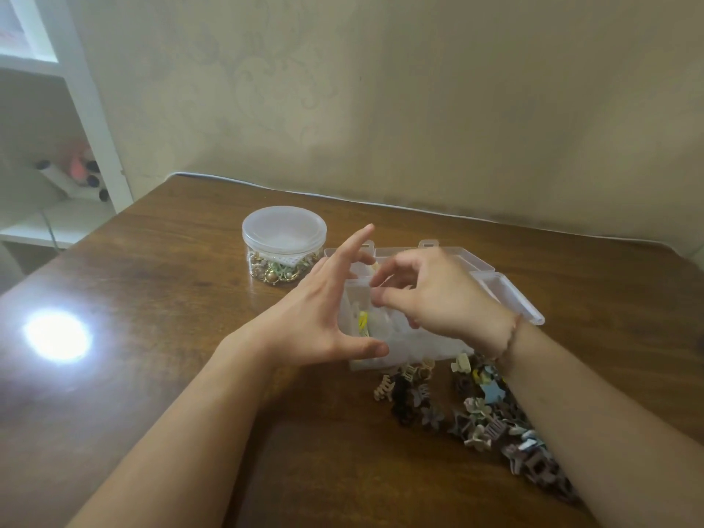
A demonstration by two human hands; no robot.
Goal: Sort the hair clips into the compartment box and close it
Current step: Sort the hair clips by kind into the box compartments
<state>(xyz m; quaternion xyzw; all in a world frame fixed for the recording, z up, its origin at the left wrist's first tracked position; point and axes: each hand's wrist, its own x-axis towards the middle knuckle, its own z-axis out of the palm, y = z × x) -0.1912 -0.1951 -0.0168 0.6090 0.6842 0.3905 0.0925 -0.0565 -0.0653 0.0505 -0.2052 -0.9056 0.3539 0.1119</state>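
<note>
The left hand (320,322) is being held spread wide against the box (510,295). The right hand (430,295), fingers curling, is being held over it; its hold cannot be told. Clips (484,409) are lying just before the box.

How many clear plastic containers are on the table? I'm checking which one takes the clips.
2. A lidded round jar of beads stands at the back left. The open compartment box sits right of it, partly covered by both hands. Nothing suggests a hidden third.
</note>
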